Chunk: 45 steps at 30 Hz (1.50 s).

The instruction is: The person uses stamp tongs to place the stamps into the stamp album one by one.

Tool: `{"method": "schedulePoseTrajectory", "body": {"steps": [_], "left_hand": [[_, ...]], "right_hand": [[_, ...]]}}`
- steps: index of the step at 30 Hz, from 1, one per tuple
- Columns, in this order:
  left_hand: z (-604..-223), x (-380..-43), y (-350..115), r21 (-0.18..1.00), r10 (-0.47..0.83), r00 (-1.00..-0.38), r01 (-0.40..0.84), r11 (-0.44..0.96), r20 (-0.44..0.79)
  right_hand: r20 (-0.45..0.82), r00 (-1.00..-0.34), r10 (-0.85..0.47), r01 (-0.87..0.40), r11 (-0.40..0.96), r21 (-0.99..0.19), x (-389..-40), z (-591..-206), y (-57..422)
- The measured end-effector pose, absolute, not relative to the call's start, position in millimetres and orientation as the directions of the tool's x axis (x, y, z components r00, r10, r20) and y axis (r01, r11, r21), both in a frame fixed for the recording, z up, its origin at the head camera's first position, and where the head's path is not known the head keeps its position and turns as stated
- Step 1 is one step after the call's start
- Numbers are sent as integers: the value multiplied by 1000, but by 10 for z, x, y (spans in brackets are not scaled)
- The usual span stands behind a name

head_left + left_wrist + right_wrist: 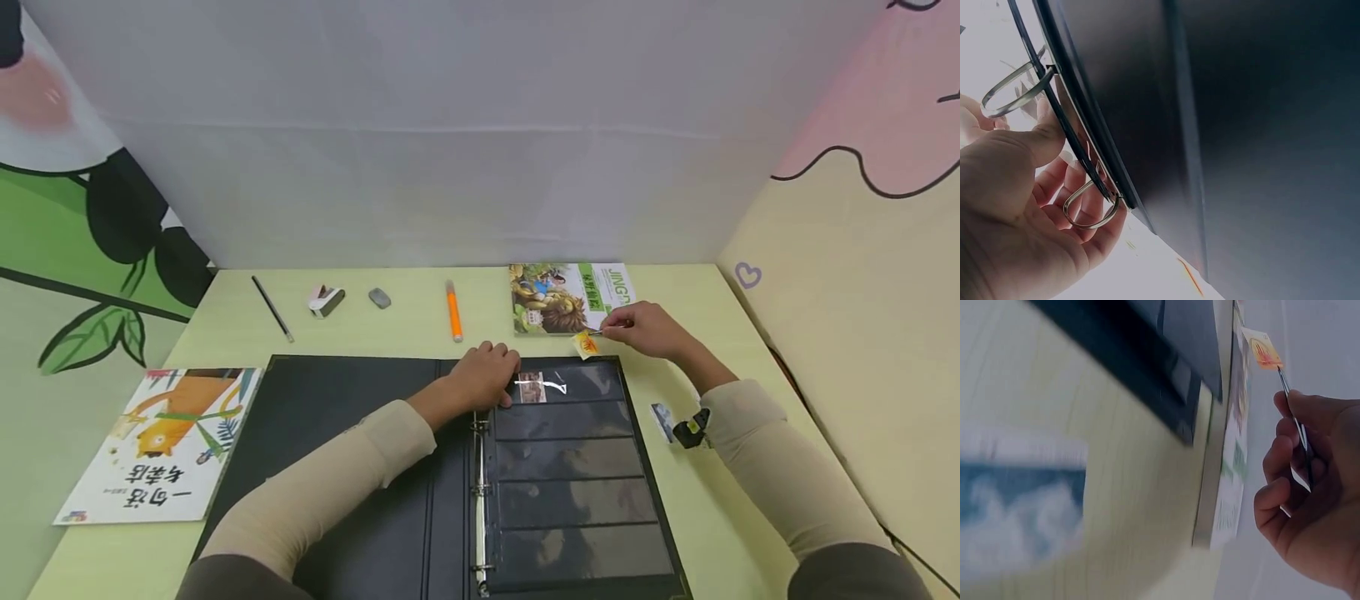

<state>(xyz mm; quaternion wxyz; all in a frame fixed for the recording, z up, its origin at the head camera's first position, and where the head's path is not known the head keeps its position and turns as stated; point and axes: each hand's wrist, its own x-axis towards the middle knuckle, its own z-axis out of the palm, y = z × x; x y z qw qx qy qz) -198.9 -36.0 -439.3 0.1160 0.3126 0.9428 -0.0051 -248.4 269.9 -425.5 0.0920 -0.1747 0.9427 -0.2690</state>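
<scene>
A black ring binder [352, 392] lies open, with a clear-pocketed stamp page [573, 458] on its right side. My left hand [483, 375] grips the upper inner edge of that page, beside the metal rings [1019, 103]. A brownish stamp [532, 388] sits in the top pocket row. Past the page's upper right corner, my right hand [645, 329] pinches metal tweezers [1300, 434]. Their tips hold a small yellow-and-orange stamp [1263, 350] in the air, near the binder's top edge.
A lion-covered book [555, 300] lies behind the binder; another picture book [161, 446] is at left. A pencil [272, 308], sharpener [326, 301], grey eraser [379, 297] and orange pen [453, 312] line the back. A blue-white stamp [662, 422] lies right of the binder.
</scene>
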Motion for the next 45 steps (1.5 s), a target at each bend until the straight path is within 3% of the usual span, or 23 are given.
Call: {"method": "schedulePoseTrajectory", "body": {"steps": [8, 17, 29, 45], "left_hand": [[-4429, -1974, -343, 71, 595, -776, 595, 801, -211], [-4369, -1997, -364, 55, 593, -778, 596, 801, -207], [-4375, -2011, -365, 62, 597, -773, 599, 798, -215], [-4396, -1998, -373, 74, 596, -773, 596, 800, -219]], "right_hand": [[-85, -863, -498, -390, 765, -513, -2454, -4368, 2332], [-150, -770, -621, -522, 747, -411, -2403, -4283, 2373], [-269, -712, -649, -523, 745, -414, -2475, -4189, 2484], [-334, -656, -677, -521, 726, -448, -2594, -4256, 2245]]}}
